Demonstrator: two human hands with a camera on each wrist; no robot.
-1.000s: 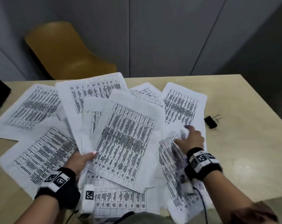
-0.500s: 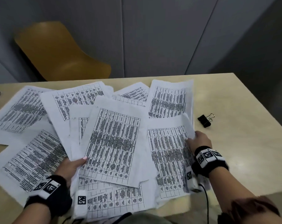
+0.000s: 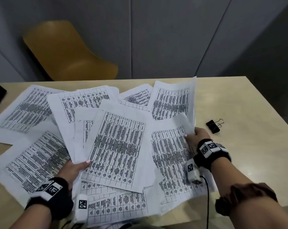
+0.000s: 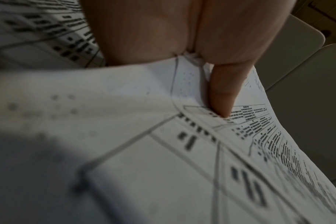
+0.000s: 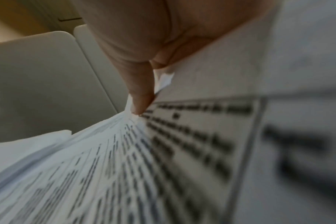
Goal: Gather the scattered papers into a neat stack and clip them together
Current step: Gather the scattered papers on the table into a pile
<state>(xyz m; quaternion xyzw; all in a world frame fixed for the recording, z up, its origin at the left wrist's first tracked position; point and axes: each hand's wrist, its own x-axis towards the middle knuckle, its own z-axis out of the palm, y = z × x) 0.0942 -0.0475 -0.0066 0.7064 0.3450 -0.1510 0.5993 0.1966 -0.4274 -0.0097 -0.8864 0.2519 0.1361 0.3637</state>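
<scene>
White printed sheets of paper (image 3: 116,146) covered in black tables lie fanned and overlapping across a pale beige tabletop (image 3: 249,146), their small print too blurred to read. The left hand (image 3: 73,169) grips the near-left edge of the central sheets, thumb on top and fingers hidden beneath. The right hand (image 3: 197,136) pinches the right edge of sheets at the right of the spread, thumb on the printed face, lifting that edge off the table; the wrist views show each thumb (image 4: 222,97) (image 5: 142,92) pressed onto paper. A black metal binder clip (image 3: 213,126) with silver wire handles lies on bare table just right of the papers, apart from them. Square black-and-white marker tags (image 3: 209,147) sit on both black wrist bands. Behind the papers stand a mustard-yellow moulded chair (image 3: 68,53) and grey panelled walls (image 3: 164,38).
</scene>
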